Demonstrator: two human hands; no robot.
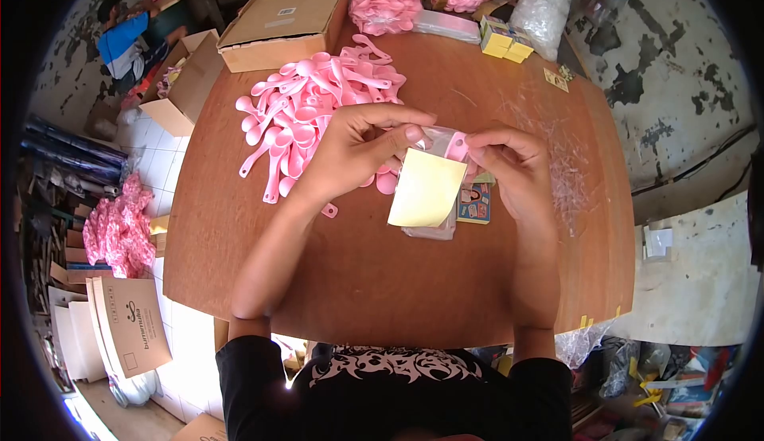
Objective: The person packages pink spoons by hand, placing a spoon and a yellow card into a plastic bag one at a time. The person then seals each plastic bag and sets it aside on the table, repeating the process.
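Observation:
A clear plastic bag (pixel 434 233) hangs between my two hands over the table. Against it lies a pale yellow card (pixel 430 189), slightly tilted, and a pink spoon handle (pixel 456 146) with a hole shows near the bag's top. My left hand (pixel 362 142) is closed, thumb and fingers pinching the bag's upper left edge. At the upper right corner, beside the spoon handle, my right hand (pixel 513 162) pinches the bag. Printed cards (pixel 475 204) lie on the table under my right hand. Behind my left hand spreads a pile of pink spoons (pixel 306 99).
On the brown table (pixel 358 282), a cardboard box (pixel 282 27) stands at the far left. Bagged pink spoons (pixel 386 7), small yellow boxes (pixel 505 39) and a bag of clear plastic (pixel 543 11) line the back. Plastic strips (pixel 565 170) lie right. Another person (pixel 123 47) is at far left.

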